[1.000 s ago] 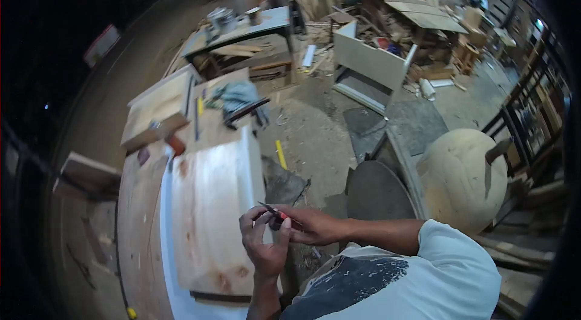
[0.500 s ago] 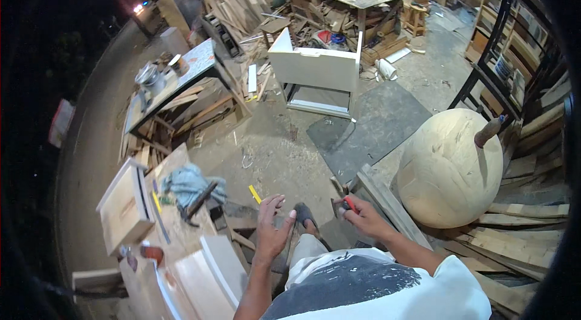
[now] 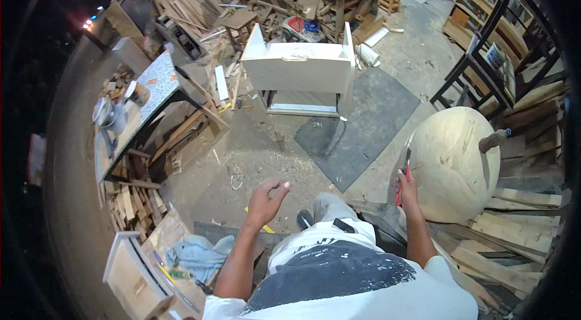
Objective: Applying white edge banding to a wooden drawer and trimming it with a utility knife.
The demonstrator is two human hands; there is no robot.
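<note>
My right hand (image 3: 408, 190) is closed around red-handled pliers (image 3: 404, 182), with their dark jaws pointing away from me. The tool is beside a big, rounded pale wooden piece (image 3: 451, 165) that has a dark stub sticking out of its side. In front of my body, my left hand (image 3: 267, 202) hangs in the air over the floor, holding nothing, thumb and fingers apart. Farther ahead stands a white cabinet (image 3: 299, 75) with an open lower bay.
At left is a speckled-top table (image 3: 154, 87) bearing cans. A light blue cloth (image 3: 196, 253) and a wooden drawer (image 3: 130, 277) lie near left. A dark mat (image 3: 369, 126) covers floor beside the cabinet. Stacked planks (image 3: 508, 229) and a black frame (image 3: 484, 53) are at right.
My right hand has swung right and forward with the pliers, toward the rounded wooden piece. My left hand has risen slightly. The view has shifted, and the cabinet looks closer.
</note>
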